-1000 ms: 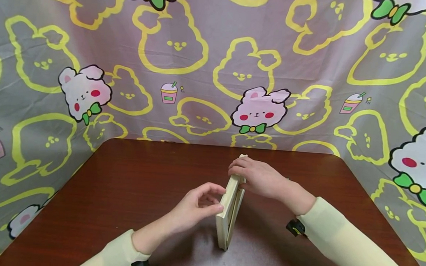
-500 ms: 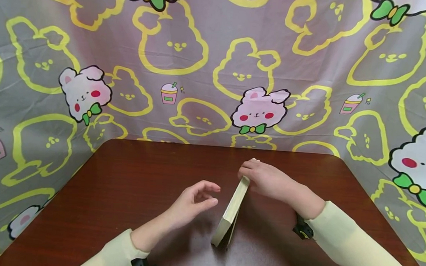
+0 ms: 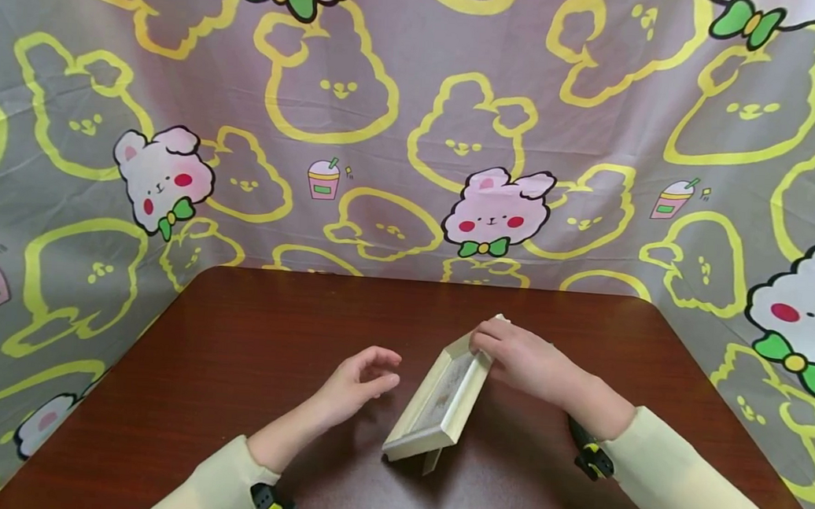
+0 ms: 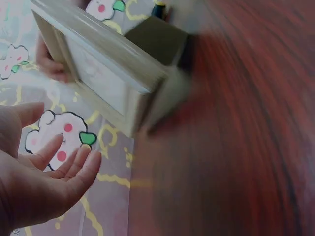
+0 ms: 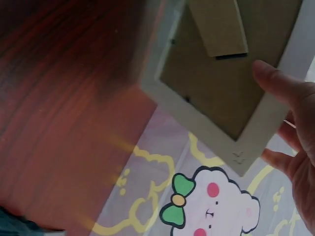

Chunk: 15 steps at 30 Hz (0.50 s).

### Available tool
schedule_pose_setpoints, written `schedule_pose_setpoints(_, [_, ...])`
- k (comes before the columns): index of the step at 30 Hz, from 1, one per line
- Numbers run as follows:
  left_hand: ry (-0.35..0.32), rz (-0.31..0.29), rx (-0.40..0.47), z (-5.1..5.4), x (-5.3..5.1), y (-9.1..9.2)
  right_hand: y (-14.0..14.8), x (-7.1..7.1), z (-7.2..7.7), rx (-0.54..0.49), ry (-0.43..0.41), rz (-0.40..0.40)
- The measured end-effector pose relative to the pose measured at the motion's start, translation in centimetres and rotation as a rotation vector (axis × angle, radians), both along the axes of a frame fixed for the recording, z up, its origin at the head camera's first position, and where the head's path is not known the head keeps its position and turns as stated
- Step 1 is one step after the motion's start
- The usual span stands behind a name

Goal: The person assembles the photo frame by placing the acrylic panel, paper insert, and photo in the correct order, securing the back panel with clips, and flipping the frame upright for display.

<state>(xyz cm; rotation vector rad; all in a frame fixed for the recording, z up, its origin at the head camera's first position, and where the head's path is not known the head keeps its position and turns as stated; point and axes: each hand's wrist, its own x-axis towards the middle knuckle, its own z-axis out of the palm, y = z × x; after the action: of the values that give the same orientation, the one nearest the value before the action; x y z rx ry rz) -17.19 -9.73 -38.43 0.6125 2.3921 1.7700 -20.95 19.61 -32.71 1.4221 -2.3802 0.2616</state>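
A pale wooden photo frame [image 3: 468,401] leans at a tilt over the table, its front turned partly to the left. My right hand [image 3: 535,362] grips it by the far end; in the right wrist view the thumb lies on the brown backing board [image 5: 211,88], with fingers on the other side. A stand flap [image 5: 221,29] is on that back, and its foot shows below the frame in the head view. Left of the frame, my left hand [image 3: 356,385] hovers with relaxed, slightly bent fingers, apart from it. The left wrist view shows a pale, blurred picture [image 4: 96,73] inside the frame.
The dark red-brown table [image 3: 289,317] runs back to a grey curtain [image 3: 386,150] printed with yellow outlines and rabbits. A dark, unclear item [image 5: 24,221] appears at the lower left of the right wrist view.
The frame has turned from edge-on, so its inner front shows now. My right hand has moved right and nearer with its far end. My left hand has let go and drawn back left.
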Motion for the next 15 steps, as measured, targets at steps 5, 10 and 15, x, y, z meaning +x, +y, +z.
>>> schedule_pose_setpoints(5, [0.02,0.01,-0.148,-1.0,-0.4,-0.3,0.5,0.2,-0.6,-0.107,0.108,0.053])
schedule_pose_setpoints(10, [-0.151,-0.023,-0.075,-1.5,-0.7,-0.4,0.7,0.2,-0.9,-0.189,0.16,0.099])
schedule_pose_setpoints(15, [-0.38,-0.089,0.061,-1.7,-1.0,-0.5,0.7,0.3,-1.0,-0.228,0.169,0.126])
